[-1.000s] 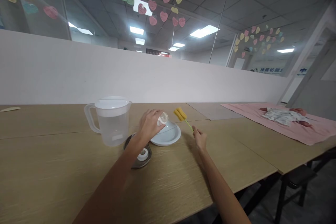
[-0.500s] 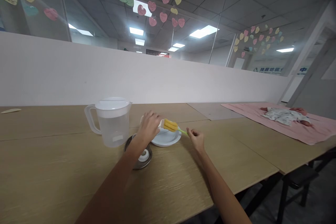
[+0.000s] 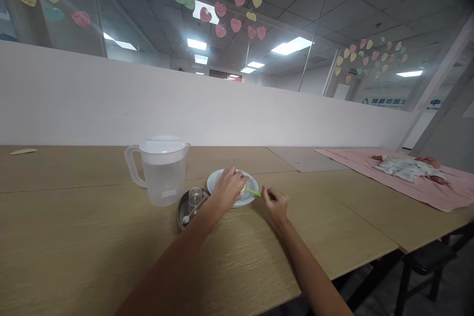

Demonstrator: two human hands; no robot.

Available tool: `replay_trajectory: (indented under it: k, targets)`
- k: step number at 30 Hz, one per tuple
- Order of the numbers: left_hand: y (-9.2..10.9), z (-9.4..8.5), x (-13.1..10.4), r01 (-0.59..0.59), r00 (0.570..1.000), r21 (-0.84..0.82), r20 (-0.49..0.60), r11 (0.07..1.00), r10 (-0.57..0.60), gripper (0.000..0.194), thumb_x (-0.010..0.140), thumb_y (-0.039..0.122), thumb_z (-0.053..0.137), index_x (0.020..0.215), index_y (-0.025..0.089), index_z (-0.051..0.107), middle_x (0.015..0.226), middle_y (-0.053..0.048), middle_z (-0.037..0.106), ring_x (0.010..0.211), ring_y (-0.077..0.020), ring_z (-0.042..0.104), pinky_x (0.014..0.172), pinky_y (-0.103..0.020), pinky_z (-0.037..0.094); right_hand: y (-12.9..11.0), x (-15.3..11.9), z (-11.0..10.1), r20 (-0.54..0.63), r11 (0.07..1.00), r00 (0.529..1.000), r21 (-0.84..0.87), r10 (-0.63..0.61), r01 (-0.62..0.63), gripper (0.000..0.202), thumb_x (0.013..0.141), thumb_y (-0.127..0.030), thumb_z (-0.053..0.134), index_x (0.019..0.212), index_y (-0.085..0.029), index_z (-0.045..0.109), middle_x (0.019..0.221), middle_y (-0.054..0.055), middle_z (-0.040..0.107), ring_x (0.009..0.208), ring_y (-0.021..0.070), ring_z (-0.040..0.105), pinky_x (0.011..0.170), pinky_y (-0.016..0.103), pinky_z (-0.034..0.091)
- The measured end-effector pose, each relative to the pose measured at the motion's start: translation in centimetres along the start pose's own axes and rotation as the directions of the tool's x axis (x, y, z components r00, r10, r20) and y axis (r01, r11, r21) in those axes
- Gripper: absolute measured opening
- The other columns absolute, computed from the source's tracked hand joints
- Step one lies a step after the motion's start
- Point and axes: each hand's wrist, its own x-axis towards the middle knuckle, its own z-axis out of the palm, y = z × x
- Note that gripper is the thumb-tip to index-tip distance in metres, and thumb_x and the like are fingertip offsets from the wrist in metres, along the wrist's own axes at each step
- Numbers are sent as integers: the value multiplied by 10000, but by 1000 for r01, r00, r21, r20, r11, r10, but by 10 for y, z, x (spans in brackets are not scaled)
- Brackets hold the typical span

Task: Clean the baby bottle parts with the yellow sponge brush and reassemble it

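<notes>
My left hand (image 3: 228,188) is wrapped round a clear bottle (image 3: 243,191), mostly hidden under the fingers, above a white plate (image 3: 212,180). My right hand (image 3: 274,203) grips the green handle of a bottle brush (image 3: 255,192). That handle points into the bottle's mouth, and the yellow sponge head is out of sight. Beside my left forearm, a small metal tray (image 3: 180,213) carries a clear cap (image 3: 195,197) and a thin tube with a white end (image 3: 186,218). My forearm covers part of the tray.
A lidded plastic pitcher (image 3: 165,175) of clear liquid stands left of the tray. A baby doll (image 3: 402,169) lies on a pink cloth (image 3: 351,164) at the right. Behind the wooden table (image 3: 111,237) rises a white wall (image 3: 222,113). A dark stool (image 3: 429,256) is below the right edge.
The yellow sponge head, visible between my hands before, has gone into the bottle. My left hand has moved right and down over the plate, uncovering the cap on the tray.
</notes>
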Motion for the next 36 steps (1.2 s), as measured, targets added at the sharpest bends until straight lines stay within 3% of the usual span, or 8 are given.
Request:
replay_trajectory:
  k: [5, 12, 17, 21, 27, 31, 36]
  targets:
    - [-14, 7, -1, 72, 997, -45, -21, 996, -73, 391, 702, 202, 676, 1075, 202, 560, 1018, -57, 621, 947, -237, 475, 811, -337, 358, 7, 4, -3, 27, 999, 1000, -47, 12, -10, 455, 849, -404, 368, 470, -174, 466, 437, -21, 429, 435, 76, 338, 492, 220, 273]
    - [-27, 7, -5, 136, 990, 78, -36, 988, -133, 355, 756, 135, 570, 1104, 207, 560, 1073, -85, 612, 989, -256, 471, 825, -379, 357, 22, 9, -6, -17, 984, 1000, -178, 6, -9, 446, 842, -372, 349, 480, -168, 513, 449, 8, 486, 445, 88, 372, 515, 230, 265]
    - [-28, 2, -8, 174, 985, 126, -29, 977, -172, 371, 757, 66, 497, 1086, 216, 577, 1017, -93, 631, 965, -268, 484, 801, -396, 366, 27, 11, -8, -24, 957, 990, -255, 139, -141, 466, 856, -400, 333, 537, -161, 575, 511, 44, 558, 470, 107, 408, 520, 243, 236]
    - [-29, 1, -8, 193, 981, 156, -32, 969, -190, 385, 754, 16, 458, 1058, 209, 595, 991, -95, 636, 962, -263, 493, 791, -385, 366, 30, 14, -10, -30, 902, 942, -278, 335, -330, 500, 875, -438, 288, 613, -163, 613, 569, 71, 594, 486, 133, 425, 512, 257, 205]
    - [-30, 4, -7, 183, 983, 179, -19, 967, -183, 367, 766, 2, 413, 970, 218, 629, 975, -89, 643, 967, -253, 503, 793, -380, 360, 40, 14, -7, 22, 799, 824, -263, 566, -541, 460, 876, -448, 281, 813, -161, 635, 708, 103, 641, 559, 178, 507, 517, 262, 243]
    - [-34, 5, -9, 222, 975, 101, -21, 970, -221, 344, 759, 58, 477, 1019, 236, 615, 1000, -81, 641, 988, -259, 502, 805, -382, 362, 48, 12, -2, 98, 746, 763, -325, 638, -582, 383, 856, -422, 341, 907, -151, 607, 778, 119, 649, 644, 203, 554, 535, 263, 284]
    - [-34, 1, -5, 272, 957, -31, -91, 962, -274, 402, 738, 273, 606, 1131, 202, 563, 1089, -80, 626, 1005, -269, 503, 876, -388, 370, 53, 7, 5, 191, 759, 748, -334, 636, -559, 325, 831, -406, 401, 888, -153, 598, 750, 96, 644, 632, 193, 557, 526, 252, 301]
